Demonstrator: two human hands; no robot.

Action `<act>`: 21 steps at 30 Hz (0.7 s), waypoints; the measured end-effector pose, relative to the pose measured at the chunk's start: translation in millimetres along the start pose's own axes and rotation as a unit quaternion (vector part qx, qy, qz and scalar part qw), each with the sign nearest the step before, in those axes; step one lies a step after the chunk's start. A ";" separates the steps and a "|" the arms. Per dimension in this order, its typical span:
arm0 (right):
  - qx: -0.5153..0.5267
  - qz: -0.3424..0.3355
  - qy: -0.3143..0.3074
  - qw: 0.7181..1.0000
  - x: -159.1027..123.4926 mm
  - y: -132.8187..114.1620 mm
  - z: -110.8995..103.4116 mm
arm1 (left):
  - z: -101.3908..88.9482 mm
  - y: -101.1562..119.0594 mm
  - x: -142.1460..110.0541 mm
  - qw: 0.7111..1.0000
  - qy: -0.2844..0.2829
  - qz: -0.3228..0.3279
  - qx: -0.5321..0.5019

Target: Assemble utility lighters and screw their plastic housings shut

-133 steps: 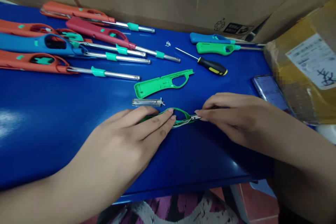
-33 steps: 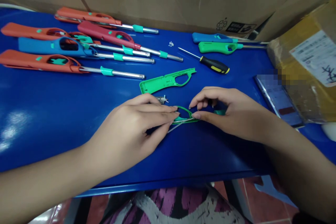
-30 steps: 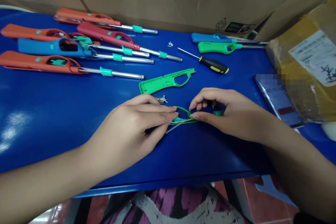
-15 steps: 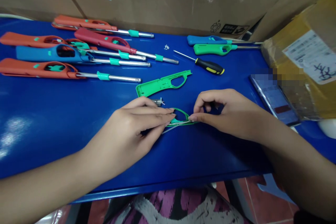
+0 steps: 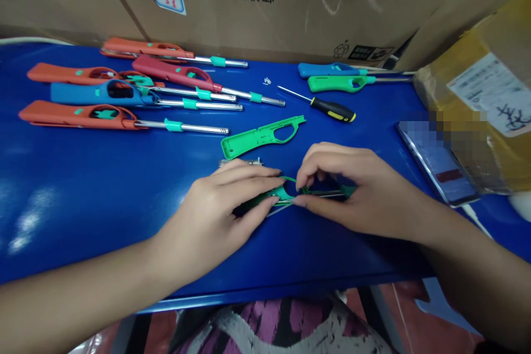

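Observation:
My left hand lies over the handle of a green lighter shell half, its fingers closed around it on the blue table. My right hand bends in at the trigger loop. Its thumb and forefinger close on a thin pale wire that runs along the shell's near edge. Part of a metal tube shows beneath the right palm. Behind the left fingers a clear lighter fuel tank is partly covered. Farther back lies the other green shell half, hollow side up.
Several orange, red and blue long-neck lighters lie at the left. A screwdriver and small screws are behind the shell. Blue and green lighters lie at the back right. A phone leans near a taped box. A cardboard box stands behind.
My right hand has shifted slightly left along the shell, its thumb now nearer the left fingers. My left hand stays on the handle. The view has tilted and turned a little.

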State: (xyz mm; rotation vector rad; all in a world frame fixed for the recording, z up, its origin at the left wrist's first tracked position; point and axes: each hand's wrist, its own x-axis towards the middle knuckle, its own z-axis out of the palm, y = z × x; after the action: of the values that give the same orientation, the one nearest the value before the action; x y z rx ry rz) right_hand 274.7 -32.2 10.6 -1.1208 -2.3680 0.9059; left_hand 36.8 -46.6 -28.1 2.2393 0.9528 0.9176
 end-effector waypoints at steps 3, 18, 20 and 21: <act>-0.048 -0.085 -0.052 0.994 -2.6 -0.1 7.7 | -2.7 5.8 0.9 0.999 0.011 -0.024 -0.019; -0.105 -0.076 -0.043 0.991 -2.3 -1.8 23.5 | -58.9 -19.5 24.5 0.974 -0.126 -0.028 0.188; -0.077 -0.060 -0.034 0.995 -2.1 -3.0 23.6 | -52.9 -21.9 23.7 0.975 -0.133 -0.036 0.176; -0.064 -0.052 -0.027 0.996 -2.0 -3.7 23.7 | -50.6 -22.6 23.5 0.975 -0.134 -0.039 0.174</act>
State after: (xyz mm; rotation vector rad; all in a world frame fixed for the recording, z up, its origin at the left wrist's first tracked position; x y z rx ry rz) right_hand 260.6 -44.8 -4.2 -1.0197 -2.5335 0.7688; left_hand 1.7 -4.5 -3.0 2.5118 1.1324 0.4187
